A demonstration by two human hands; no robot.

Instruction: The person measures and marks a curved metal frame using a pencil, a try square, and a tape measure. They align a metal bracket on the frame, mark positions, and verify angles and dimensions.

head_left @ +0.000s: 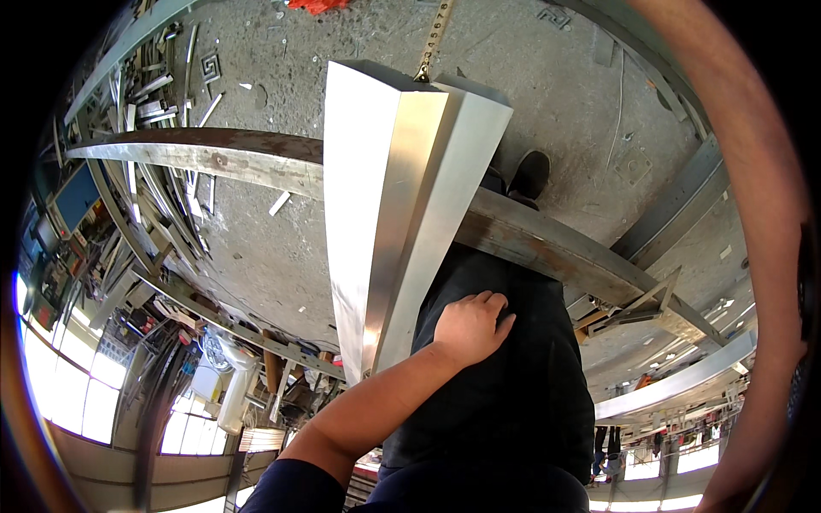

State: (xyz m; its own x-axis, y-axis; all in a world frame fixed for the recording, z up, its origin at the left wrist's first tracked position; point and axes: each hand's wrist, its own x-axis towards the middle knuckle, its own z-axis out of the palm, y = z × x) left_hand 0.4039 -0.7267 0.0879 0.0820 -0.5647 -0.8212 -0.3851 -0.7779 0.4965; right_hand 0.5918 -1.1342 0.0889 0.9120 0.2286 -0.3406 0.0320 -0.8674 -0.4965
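Note:
My left hand [470, 329] rests on the black trousers [505, 402] over my thigh. Its fingers are loosely bent, the thumb stands apart, and I see nothing held. Just left of that hand a long silvery metal profile [359, 197] runs away from me, a shiny groove down its middle. At its far end lies the yellow blade of a tape measure [437, 38], its metal tip against the profile's end. My right forearm [761, 197] rises along the right rim and leaves at the top. The right hand itself is outside the picture.
A steel beam [590, 256] crosses beneath the profile, with a shoe [530, 174] just past it. Metal offcuts [154, 111] lie in heaps at the left. Another steel beam [676, 205] stands at the right. Red material [318, 5] lies on the concrete floor [265, 51] at the far edge.

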